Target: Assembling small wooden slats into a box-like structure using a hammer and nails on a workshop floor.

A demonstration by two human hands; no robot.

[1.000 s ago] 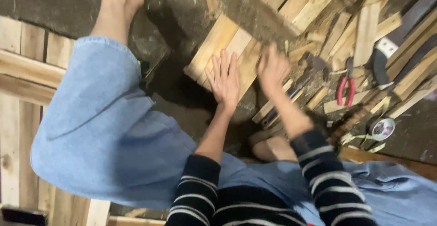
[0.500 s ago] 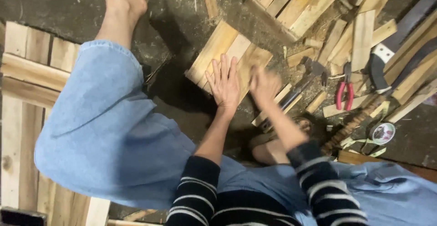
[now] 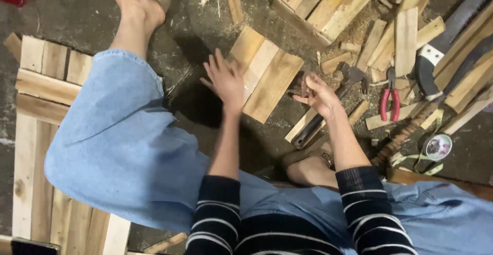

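Seated low on the dusty floor, knees wide, so the work lies between the legs within easy reach. Left hand spread flat, fingers fanned, palm down at the near-left edge of a small panel of three joined wooden slats, apparently pinning it against the ground. Right hand just beside the panel's right edge, fingers loosely curled, pinching nothing clearly visible, hovering over a hammer whose dark handle slants toward the body. Red-handled pliers, a saw and loose offcuts scattered to the right, close to the working hand. Pale pallet under the left leg.
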